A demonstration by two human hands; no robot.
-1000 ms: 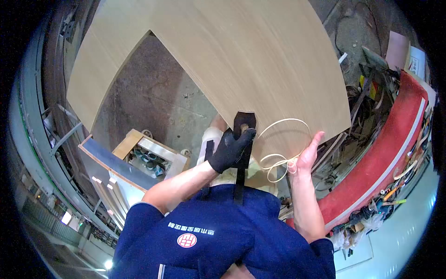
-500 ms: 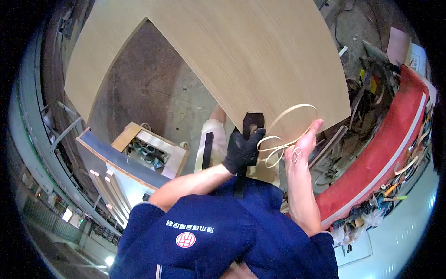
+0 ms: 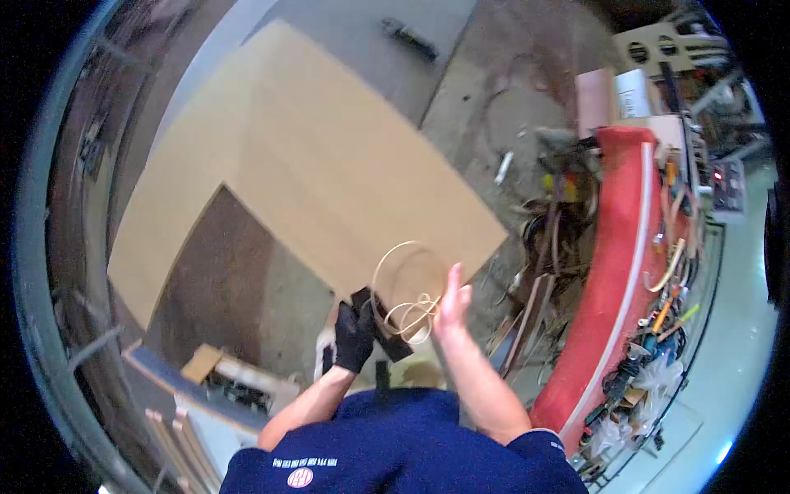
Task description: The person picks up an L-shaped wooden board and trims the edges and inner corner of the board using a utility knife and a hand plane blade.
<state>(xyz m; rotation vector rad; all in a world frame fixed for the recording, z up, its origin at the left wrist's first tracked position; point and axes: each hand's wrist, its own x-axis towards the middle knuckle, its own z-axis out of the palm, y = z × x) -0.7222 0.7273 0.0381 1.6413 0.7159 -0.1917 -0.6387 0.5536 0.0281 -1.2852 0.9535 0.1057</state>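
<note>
My left hand [image 3: 354, 339], in a black glove, is closed on a dark rectangular block [image 3: 393, 341] at the near corner of a wood-grain panel [image 3: 329, 165]. A thin pale strip [image 3: 380, 272], curled into several loops, hangs between my hands over the panel's near edge. My bare right hand [image 3: 451, 311] is closed at the strip's right side, with one finger pointing up; its exact grip on the strip is partly hidden. The broad panel has a large angular cut-out on its left side.
To the right runs a red padded surface [image 3: 594, 288], with tools and plastic bags [image 3: 658, 387] beside it. A dark tool [image 3: 409, 38] lies on a grey surface beyond the panel. Offcuts [image 3: 527, 321] lean at the right, and a blue-topped board edge [image 3: 185, 383] is at lower left.
The view has shifted, showing more beyond the panel, which appears smaller. Both hands and the strip now appear lower and further left; the strip's loops have changed shape.
</note>
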